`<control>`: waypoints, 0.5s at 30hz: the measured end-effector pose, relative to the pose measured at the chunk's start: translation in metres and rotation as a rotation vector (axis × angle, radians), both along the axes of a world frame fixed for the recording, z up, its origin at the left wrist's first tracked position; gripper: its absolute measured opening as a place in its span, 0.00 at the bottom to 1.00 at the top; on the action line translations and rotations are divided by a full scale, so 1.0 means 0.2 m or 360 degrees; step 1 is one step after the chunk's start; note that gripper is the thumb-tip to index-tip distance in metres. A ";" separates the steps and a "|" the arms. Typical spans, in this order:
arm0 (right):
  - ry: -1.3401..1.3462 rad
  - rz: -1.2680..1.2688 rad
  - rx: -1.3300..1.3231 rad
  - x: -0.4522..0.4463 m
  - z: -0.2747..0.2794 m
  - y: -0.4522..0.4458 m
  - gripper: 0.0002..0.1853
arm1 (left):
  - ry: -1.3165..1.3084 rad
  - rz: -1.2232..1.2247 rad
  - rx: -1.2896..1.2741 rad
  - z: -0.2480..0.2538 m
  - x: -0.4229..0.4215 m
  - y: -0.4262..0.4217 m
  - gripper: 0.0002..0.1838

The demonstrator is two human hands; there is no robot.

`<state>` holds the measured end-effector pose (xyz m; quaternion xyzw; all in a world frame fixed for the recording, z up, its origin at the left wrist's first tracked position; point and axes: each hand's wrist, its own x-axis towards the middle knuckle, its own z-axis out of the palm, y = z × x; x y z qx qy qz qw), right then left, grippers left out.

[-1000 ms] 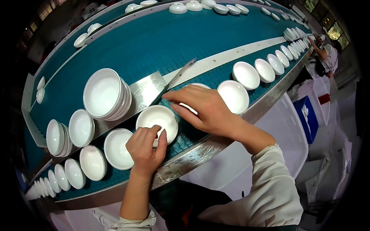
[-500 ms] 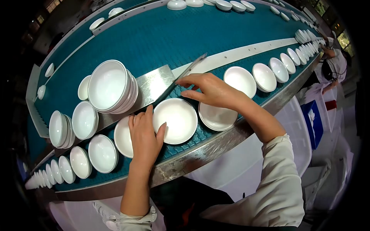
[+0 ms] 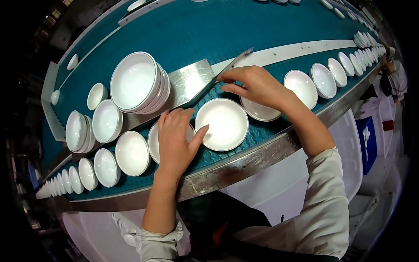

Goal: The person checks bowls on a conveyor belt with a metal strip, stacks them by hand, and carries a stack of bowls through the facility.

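Note:
My left hand (image 3: 176, 139) hovers over a white bowl (image 3: 153, 142), hiding much of it. Its thumb is spread out to the left rim of a brightly lit white bowl (image 3: 224, 126); firm contact is unclear. My right hand (image 3: 257, 85) is above another white bowl (image 3: 260, 111), partly covering it. Its fingers are bent, with a visible gap between thumb and forefinger. A thin upright strip (image 3: 238, 59) at the corner of the metal plate (image 3: 190, 85) runs past those fingertips; whether they touch it I cannot tell. The bowls lie on a teal conveyor belt (image 3: 209, 163).
Behind my left hand a stack of white bowls (image 3: 135, 83) leans on the metal plate. More bowls line the belt on both sides. A steel edge (image 3: 244, 159) runs along the front. At right are a blue bin (image 3: 366, 144) and another person (image 3: 398, 81).
The whole view has shifted, so the scene sits farther right and higher. Both hands keep nearly the same pose. The lit bowl has slid slightly right relative to the metal plate.

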<state>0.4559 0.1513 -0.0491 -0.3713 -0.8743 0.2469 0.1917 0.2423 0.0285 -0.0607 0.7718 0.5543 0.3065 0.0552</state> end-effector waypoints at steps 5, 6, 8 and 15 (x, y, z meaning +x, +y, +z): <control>-0.0326 0.0008 0.0051 0.11 -0.05 0.07 0.12 | -0.0020 0.0196 -0.0431 -0.03 -0.02 0.00 0.22; -0.0325 0.0005 0.0049 0.11 -0.04 0.06 0.12 | -0.0020 0.0192 -0.0433 -0.03 -0.03 -0.01 0.22; -0.0447 0.0072 0.0004 0.09 0.00 0.05 0.12 | 0.0053 0.0297 -0.0392 -0.03 -0.05 -0.01 0.23; -0.0202 -0.0056 0.0019 0.10 -0.06 0.08 0.11 | -0.0687 0.0700 -0.0038 0.02 -0.07 0.03 0.07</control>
